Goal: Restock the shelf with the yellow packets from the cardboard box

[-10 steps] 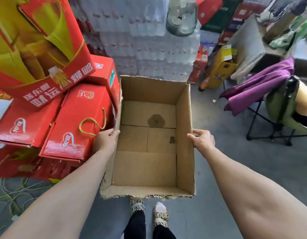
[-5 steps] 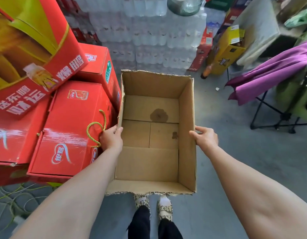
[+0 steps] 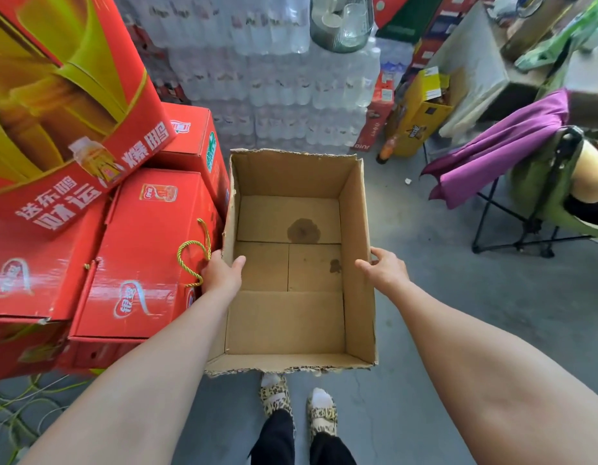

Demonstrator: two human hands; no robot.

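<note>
An open cardboard box (image 3: 284, 327) is held in the air in front of me, above my feet. Its inside holds nothing; a dark stain marks the bottom. My left hand (image 3: 222, 275) grips the left wall, thumb over the rim inside. My right hand (image 3: 385, 270) grips the right wall, thumb hooked inside the rim. No yellow packets and no shelf are in view.
Stacked red gift cartons (image 3: 140, 250) with cord handles press close on the left. Shrink-wrapped water bottle packs (image 3: 291, 95) rise behind the box. A folding chair with purple cloth (image 3: 492, 152) stands right. A yellow box (image 3: 421, 112) sits at the back. Grey concrete floor (image 3: 458, 297) lies on the right.
The box stays in both hands. My thumbs have shifted further over the rims. The view has tilted and moved slightly relative to the red cartons.
</note>
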